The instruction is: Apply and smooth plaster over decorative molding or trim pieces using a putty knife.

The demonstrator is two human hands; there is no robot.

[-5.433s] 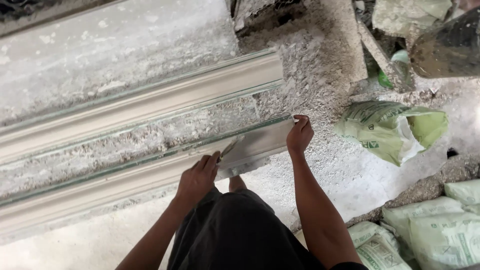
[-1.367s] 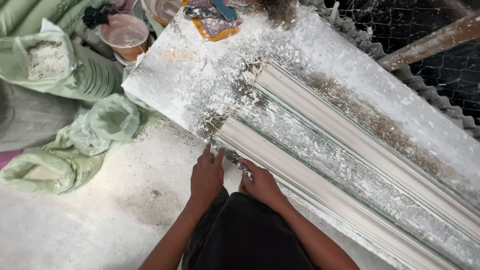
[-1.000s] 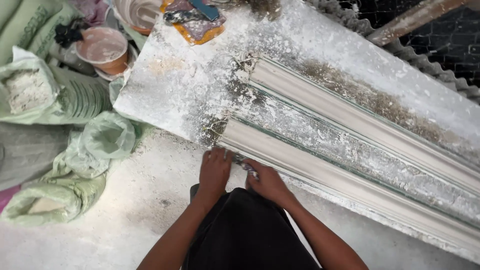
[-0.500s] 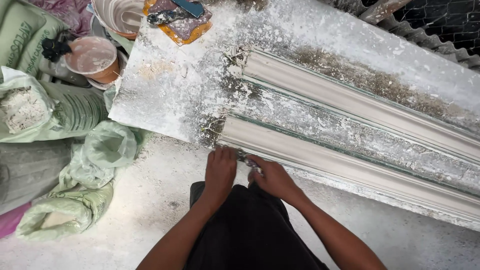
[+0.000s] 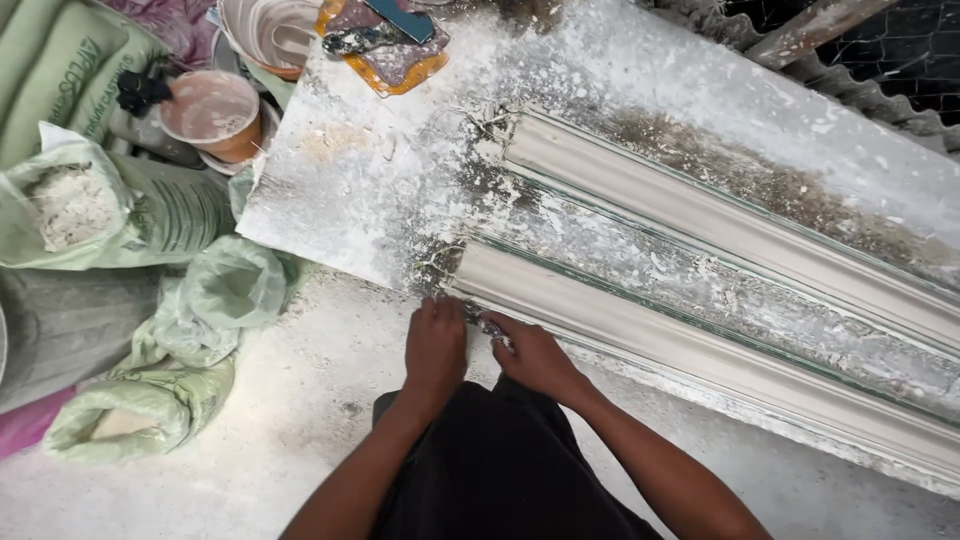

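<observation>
Both hands sit at six o'clock on the near moulding's (image 5: 700, 345) end: left hand (image 5: 435, 345) pressed flat, right hand (image 5: 535, 355) pinching a small tool (image 5: 495, 332). Both mouldings look cast; only this end seems unfinished.

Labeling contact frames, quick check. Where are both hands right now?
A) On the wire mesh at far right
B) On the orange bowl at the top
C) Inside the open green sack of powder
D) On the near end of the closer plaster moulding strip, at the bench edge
D: the left hand and right hand sit side by side on the end of the near moulding strip, away from the green sack and orange bowl.
</observation>
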